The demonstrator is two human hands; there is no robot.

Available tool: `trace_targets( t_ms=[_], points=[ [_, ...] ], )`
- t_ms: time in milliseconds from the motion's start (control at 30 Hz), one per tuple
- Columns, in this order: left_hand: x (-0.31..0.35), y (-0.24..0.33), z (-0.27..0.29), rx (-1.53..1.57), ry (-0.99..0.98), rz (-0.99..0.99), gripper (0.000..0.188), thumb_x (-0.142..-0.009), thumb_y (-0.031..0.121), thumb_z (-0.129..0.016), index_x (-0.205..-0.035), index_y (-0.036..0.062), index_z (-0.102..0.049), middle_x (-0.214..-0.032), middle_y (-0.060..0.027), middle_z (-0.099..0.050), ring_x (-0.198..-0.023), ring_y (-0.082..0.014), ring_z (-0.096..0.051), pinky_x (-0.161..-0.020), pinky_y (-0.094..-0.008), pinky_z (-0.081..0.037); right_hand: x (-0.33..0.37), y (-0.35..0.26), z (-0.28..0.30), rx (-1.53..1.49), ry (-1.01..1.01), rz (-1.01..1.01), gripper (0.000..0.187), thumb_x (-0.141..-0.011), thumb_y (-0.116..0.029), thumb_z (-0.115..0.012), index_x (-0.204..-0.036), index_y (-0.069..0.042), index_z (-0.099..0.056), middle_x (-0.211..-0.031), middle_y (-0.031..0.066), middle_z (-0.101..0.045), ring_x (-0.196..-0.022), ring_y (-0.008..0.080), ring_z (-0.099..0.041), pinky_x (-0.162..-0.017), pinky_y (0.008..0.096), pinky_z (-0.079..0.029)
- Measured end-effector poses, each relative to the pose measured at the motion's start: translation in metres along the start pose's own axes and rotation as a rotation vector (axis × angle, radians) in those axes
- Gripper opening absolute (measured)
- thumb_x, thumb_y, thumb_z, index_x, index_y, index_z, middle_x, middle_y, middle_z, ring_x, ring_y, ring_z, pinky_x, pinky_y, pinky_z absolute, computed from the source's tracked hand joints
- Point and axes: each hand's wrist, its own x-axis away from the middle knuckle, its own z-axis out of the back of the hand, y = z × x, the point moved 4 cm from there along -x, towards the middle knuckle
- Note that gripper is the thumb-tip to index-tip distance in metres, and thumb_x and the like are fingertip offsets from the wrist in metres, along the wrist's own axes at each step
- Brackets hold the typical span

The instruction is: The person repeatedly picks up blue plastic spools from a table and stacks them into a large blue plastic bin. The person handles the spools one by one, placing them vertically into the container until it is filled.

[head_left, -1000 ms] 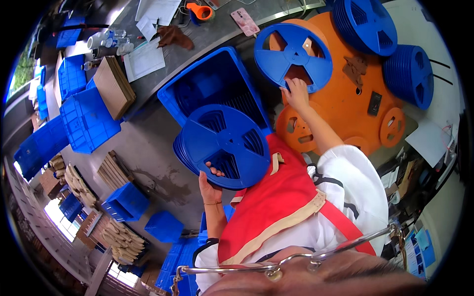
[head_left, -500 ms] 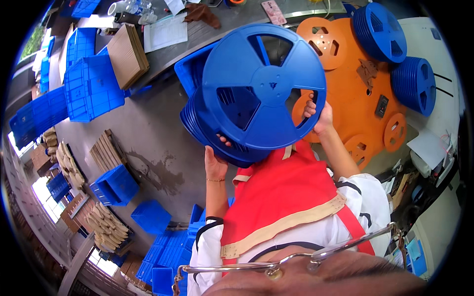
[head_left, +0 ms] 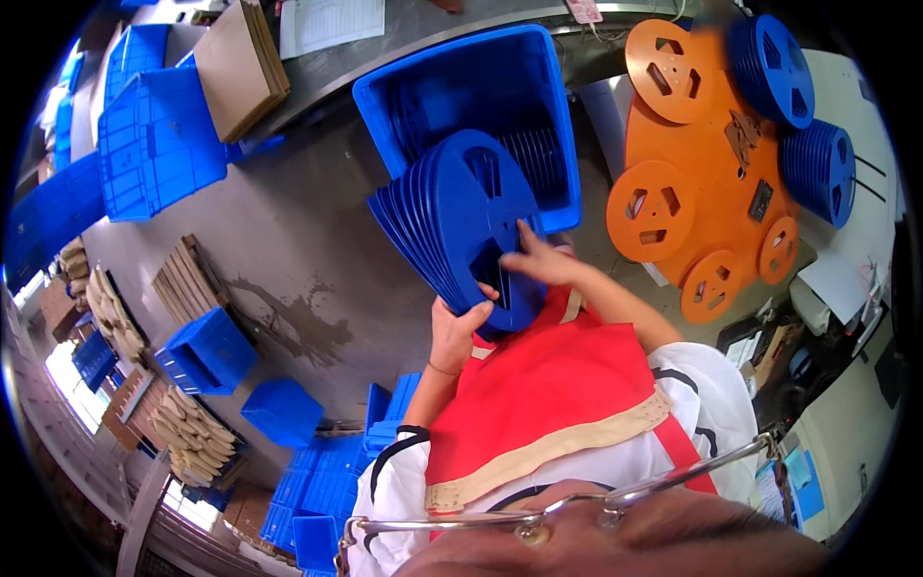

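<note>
A fanned stack of blue plastic reels with cut-out windows (head_left: 473, 173) tilts in front of me. My left hand (head_left: 460, 332) grips its lower edge, the thumb over the nearest reel's face and fingers showing through a window. My right hand (head_left: 540, 258) lies against that face at the right, with fingers stretched out and apart rather than wrapped round it. Behind the stack stands a large blue bin (head_left: 569, 125), where more reels (head_left: 536, 154) are lined up on edge. The stack covers part of the bin's near side.
To the right is an orange round-edged table (head_left: 716, 178) ringed by orange discs (head_left: 651, 212). Two stacks of blue reels (head_left: 784, 72) stand beyond it. A metal bench (head_left: 423, 34) runs along the far side. Blue crates (head_left: 163, 149) and cardboard (head_left: 238, 77) are at left.
The separate blue reel raised in my right hand now lies flush with the stack. That hand has let go of its rim and moved left and down, and the bin is uncovered.
</note>
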Motion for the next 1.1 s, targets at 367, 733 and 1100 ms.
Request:
trace_targets(
  t_ms=[367,733,1100],
  points=[
    [-0.014,-0.042,0.042,-0.036,0.086,0.136,0.031,-0.072,0.011,-0.074,-0.098,-0.0010,-0.060,-0.091,-0.0051,-0.065,-0.079,-0.0083,-0.059,-0.074,-0.0242,-0.048,-0.092,0.074,-0.098,-0.131,-0.282,0.050,0.096,-0.065,-0.023,-0.076,-0.138,-0.007,-0.015,-0.127,0.0135,-0.042,-0.118,0.0271,-0.041,-0.097,0.0329,-0.034],
    [-0.021,-0.064,0.089,0.170,0.240,0.162,0.041,-0.077,0.016,-0.070,-0.109,-0.0030,-0.054,-0.102,-0.0115,-0.062,-0.093,-0.0166,-0.059,-0.084,-0.0291,-0.046,-0.106,0.022,-0.109,-0.539,-0.436,-0.137,0.094,-0.063,-0.011,-0.075,-0.138,-0.011,-0.018,-0.113,0.0086,-0.052,-0.102,0.0191,-0.052,-0.087,0.0305,-0.043],
    [0.001,-0.066,0.140,0.401,0.298,0.155,0.049,-0.084,0.031,-0.060,-0.113,-0.0058,-0.045,-0.100,-0.0171,-0.061,-0.099,-0.0265,-0.059,-0.089,-0.0382,-0.044,-0.215,-0.005,-0.008,-0.258,0.018,-0.091,0.076,-0.062,-0.016,-0.076,-0.124,-0.007,-0.033,-0.101,0.0108,-0.058,-0.095,0.0222,-0.057,-0.085,0.0330,-0.046]
  ],
)
